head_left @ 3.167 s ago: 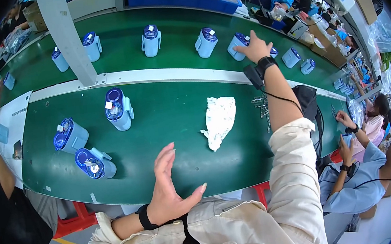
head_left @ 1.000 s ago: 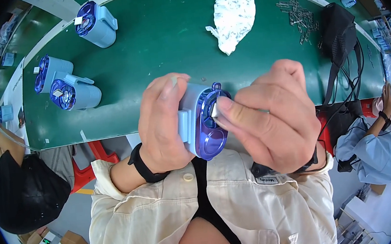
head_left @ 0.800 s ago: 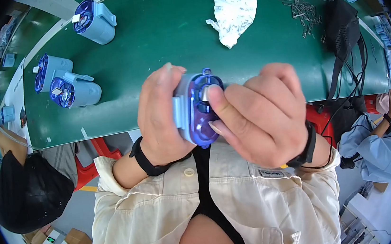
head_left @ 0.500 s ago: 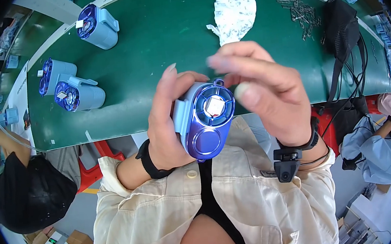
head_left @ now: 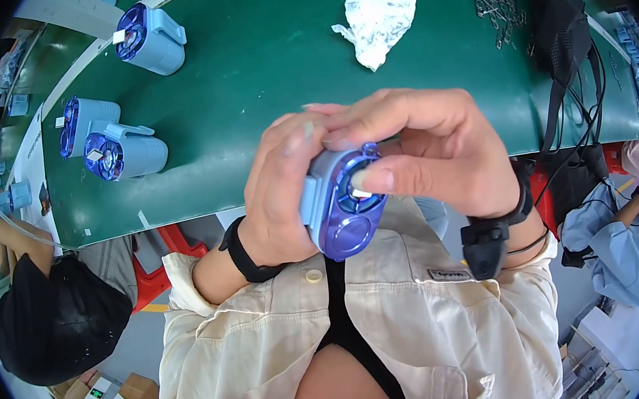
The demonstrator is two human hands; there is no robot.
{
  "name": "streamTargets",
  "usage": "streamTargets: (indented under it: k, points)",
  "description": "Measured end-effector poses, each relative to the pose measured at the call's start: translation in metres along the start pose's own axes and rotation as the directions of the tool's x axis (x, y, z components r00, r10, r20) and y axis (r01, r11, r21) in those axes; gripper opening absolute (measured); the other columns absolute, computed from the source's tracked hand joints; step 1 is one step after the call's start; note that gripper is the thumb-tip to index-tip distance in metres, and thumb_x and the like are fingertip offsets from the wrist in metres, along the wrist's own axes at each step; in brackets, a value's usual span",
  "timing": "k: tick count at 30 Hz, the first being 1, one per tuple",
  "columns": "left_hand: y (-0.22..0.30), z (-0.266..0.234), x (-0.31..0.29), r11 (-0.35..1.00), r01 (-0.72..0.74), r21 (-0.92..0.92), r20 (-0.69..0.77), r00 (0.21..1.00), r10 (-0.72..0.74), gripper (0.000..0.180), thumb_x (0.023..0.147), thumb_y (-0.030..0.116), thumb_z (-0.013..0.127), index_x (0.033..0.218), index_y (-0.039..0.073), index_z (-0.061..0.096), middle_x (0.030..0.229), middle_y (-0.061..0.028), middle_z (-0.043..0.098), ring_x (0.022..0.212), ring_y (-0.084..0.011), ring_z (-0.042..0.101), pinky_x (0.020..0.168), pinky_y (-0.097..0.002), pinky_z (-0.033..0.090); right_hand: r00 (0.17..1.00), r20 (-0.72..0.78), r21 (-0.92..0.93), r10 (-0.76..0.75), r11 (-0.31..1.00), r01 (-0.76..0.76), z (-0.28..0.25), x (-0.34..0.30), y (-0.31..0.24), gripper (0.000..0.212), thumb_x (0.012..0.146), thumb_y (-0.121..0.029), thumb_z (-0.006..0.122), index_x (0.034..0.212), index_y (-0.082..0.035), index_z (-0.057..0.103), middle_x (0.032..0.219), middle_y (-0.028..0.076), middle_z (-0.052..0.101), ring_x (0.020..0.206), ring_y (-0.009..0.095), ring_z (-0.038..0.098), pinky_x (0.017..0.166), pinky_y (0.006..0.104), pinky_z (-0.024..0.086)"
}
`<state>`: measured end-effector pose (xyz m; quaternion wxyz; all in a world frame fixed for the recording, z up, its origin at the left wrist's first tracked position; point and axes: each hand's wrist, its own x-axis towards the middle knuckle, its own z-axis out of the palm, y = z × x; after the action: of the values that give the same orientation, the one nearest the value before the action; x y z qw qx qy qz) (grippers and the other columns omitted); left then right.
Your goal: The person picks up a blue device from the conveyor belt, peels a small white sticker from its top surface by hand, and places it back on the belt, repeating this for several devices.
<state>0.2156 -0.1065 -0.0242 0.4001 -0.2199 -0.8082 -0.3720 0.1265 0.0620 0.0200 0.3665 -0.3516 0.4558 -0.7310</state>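
My left hand [head_left: 278, 192] is wrapped around a light-blue handheld device [head_left: 347, 229] with a shiny violet face, held tilted in front of my chest. The face has a spoked round opening above a plain round disc, and a small loop on its upper end. My right hand [head_left: 439, 152] closes over that upper end, its thumb pressed on the small white square [head_left: 360, 193] in the middle of the opening. The thumb covers most of the square. Behind the device, the fingers of both hands meet and are partly hidden.
Three similar devices [head_left: 156, 49] lie on the left of the green table [head_left: 244, 75]. A crumpled white patterned wrapper [head_left: 382, 14] lies at the far middle. Toward the right are a pile of small metal pieces [head_left: 498, 5] and a black bag [head_left: 558, 34] with cables. People sit on both sides.
My right hand has come down onto the device, its thumb now on the white square. The left fingers have closed in over the back, and the device has turned slightly.
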Motion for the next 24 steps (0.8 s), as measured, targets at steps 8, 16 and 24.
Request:
streamTargets:
  k: [8, 16, 24]
  points:
    - [0.008, -0.007, -0.001, 0.968, 0.25, 0.029, 0.086, 0.964, -0.251, 0.107, 0.07, 0.013, 0.086, 0.147, 0.0, 0.013, 0.118, -0.0256, 0.057, 0.098, -0.0289, 0.062, 0.085, -0.0378, 0.05, 0.915, -0.342, -0.399, -0.213, 0.915, 0.064, 0.019, -0.004, -0.009, 0.03, 0.077, -0.005, 0.075, 0.106, 0.002, 0.07, 0.109, 0.016, 0.065, 0.105, 0.031, 0.061, 0.089, 0.0362, 0.049]
    - [0.004, -0.007, 0.0, 0.975, 0.199, 0.099, 0.062, 0.977, -0.206, 0.104, 0.072, 0.013, 0.084, 0.148, 0.001, 0.014, 0.12, -0.0237, 0.055, 0.098, -0.03, 0.061, 0.083, -0.0383, 0.051, 0.804, 0.224, -0.959, -0.55, 0.022, 0.282, 0.019, 0.0, -0.024, 0.033, 0.061, -0.008, 0.078, 0.093, -0.002, 0.073, 0.09, 0.008, 0.063, 0.077, 0.024, 0.057, 0.069, 0.0396, 0.044]
    - [-0.001, -0.006, -0.003, 0.974, 0.145, 0.176, 0.053, 0.986, -0.156, 0.094, 0.075, 0.011, 0.08, 0.146, 0.0, 0.019, 0.125, -0.0188, 0.053, 0.1, -0.0336, 0.06, 0.082, -0.0417, 0.052, 0.749, 0.353, -0.935, -0.561, -0.187, 0.301, 0.013, 0.003, -0.017, 0.036, 0.053, -0.009, 0.078, 0.087, 0.0, 0.07, 0.081, 0.006, 0.061, 0.068, 0.022, 0.057, 0.066, 0.0398, 0.041]
